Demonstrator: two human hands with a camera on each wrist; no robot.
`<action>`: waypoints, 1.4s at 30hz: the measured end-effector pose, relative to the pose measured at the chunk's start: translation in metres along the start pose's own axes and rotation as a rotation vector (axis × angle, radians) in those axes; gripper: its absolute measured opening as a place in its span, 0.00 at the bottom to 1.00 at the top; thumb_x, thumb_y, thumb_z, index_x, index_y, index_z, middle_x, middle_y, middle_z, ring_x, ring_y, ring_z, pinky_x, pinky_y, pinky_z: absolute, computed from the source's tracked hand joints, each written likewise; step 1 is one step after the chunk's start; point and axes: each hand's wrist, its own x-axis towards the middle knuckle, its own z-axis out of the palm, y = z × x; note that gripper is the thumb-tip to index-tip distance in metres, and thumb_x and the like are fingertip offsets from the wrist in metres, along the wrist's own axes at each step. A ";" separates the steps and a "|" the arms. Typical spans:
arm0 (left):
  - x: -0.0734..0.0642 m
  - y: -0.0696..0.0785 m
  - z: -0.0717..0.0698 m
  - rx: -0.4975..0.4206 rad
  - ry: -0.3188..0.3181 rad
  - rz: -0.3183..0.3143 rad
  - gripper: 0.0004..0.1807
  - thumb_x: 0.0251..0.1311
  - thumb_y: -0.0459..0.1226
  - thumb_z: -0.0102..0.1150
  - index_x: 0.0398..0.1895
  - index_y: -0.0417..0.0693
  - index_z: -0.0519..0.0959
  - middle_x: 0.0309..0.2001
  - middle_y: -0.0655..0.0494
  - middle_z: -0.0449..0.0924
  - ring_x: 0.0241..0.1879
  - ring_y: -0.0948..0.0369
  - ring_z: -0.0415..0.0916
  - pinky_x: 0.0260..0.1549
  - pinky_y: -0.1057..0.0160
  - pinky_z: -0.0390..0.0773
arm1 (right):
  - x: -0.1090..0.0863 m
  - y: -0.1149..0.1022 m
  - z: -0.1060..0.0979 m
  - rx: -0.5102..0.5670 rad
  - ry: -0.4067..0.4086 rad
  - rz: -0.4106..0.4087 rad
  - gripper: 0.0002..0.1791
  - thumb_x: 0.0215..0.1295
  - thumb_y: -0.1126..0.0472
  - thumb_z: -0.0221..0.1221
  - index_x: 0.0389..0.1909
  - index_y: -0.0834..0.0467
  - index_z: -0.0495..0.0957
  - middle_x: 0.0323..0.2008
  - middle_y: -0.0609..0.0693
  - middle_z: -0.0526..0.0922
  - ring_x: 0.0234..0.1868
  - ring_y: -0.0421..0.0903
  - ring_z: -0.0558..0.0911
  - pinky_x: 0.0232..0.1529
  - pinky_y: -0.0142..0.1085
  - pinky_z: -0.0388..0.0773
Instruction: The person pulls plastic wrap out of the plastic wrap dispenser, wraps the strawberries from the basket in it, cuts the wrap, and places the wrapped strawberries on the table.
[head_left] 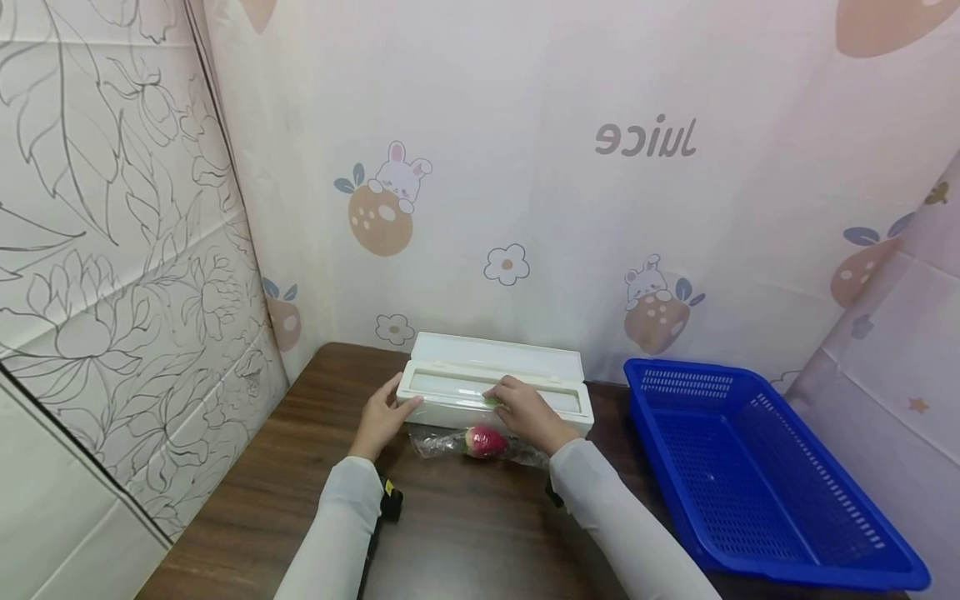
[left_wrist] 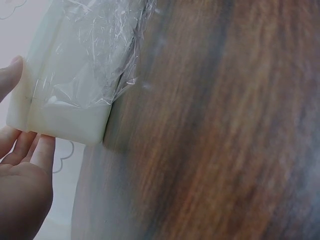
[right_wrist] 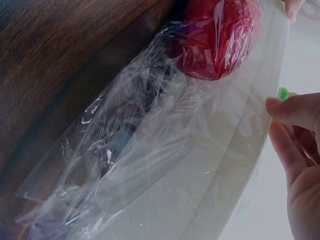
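A long white cling film dispenser (head_left: 450, 410) lies at the back of the table with its lid (head_left: 495, 354) raised behind it. My left hand (head_left: 381, 419) grips its left end, thumb on top and fingers at the end face in the left wrist view. Between thumb and fingertips my right hand (head_left: 528, 412) pinches a small green slider (right_wrist: 283, 93) on the dispenser's top edge. Clear cling film (right_wrist: 135, 125) hangs down the front onto the table. Against the dispenser's front sits a round red fruit (head_left: 486, 442), paler at its left side, with film over it.
A blue perforated plastic basket (head_left: 678, 517) stands to the right of the dispenser. Brown wood-grain tabletop (head_left: 465, 542) extends in front of it. A printed curtain (head_left: 525, 208) hangs close behind the table, and a patterned wall covering (head_left: 135, 275) is at the left.
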 end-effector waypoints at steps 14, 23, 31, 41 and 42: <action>0.001 0.000 -0.001 0.007 0.005 0.001 0.43 0.51 0.52 0.65 0.68 0.46 0.60 0.69 0.48 0.57 0.66 0.56 0.53 0.63 0.54 0.63 | 0.009 -0.006 0.008 -0.001 -0.068 -0.057 0.24 0.53 0.78 0.56 0.52 0.60 0.76 0.44 0.53 0.78 0.46 0.45 0.76 0.48 0.39 0.79; 0.000 0.001 -0.002 0.002 -0.002 0.004 0.43 0.51 0.52 0.64 0.68 0.45 0.60 0.70 0.48 0.56 0.67 0.55 0.52 0.63 0.53 0.63 | 0.013 -0.011 0.009 -0.024 -0.102 -0.071 0.24 0.55 0.75 0.57 0.54 0.60 0.75 0.46 0.53 0.77 0.48 0.45 0.75 0.50 0.40 0.78; 0.000 0.002 0.000 -0.003 0.003 0.011 0.41 0.53 0.50 0.64 0.68 0.45 0.61 0.69 0.47 0.58 0.66 0.54 0.54 0.62 0.53 0.64 | 0.022 -0.015 0.009 0.021 -0.058 0.036 0.13 0.61 0.68 0.55 0.45 0.58 0.81 0.41 0.49 0.81 0.39 0.38 0.76 0.40 0.34 0.80; 0.000 -0.002 0.001 -0.006 0.004 0.012 0.43 0.51 0.52 0.65 0.68 0.47 0.61 0.69 0.46 0.58 0.65 0.54 0.55 0.62 0.53 0.64 | 0.033 -0.014 0.013 0.012 -0.062 0.073 0.09 0.62 0.66 0.57 0.41 0.58 0.83 0.35 0.49 0.83 0.34 0.39 0.77 0.37 0.34 0.81; 0.000 -0.002 0.000 -0.008 0.003 0.009 0.43 0.51 0.52 0.65 0.68 0.47 0.61 0.69 0.46 0.58 0.66 0.54 0.55 0.62 0.53 0.64 | 0.034 -0.014 0.014 0.016 -0.060 0.075 0.09 0.62 0.66 0.57 0.40 0.58 0.83 0.34 0.49 0.83 0.34 0.39 0.77 0.37 0.34 0.81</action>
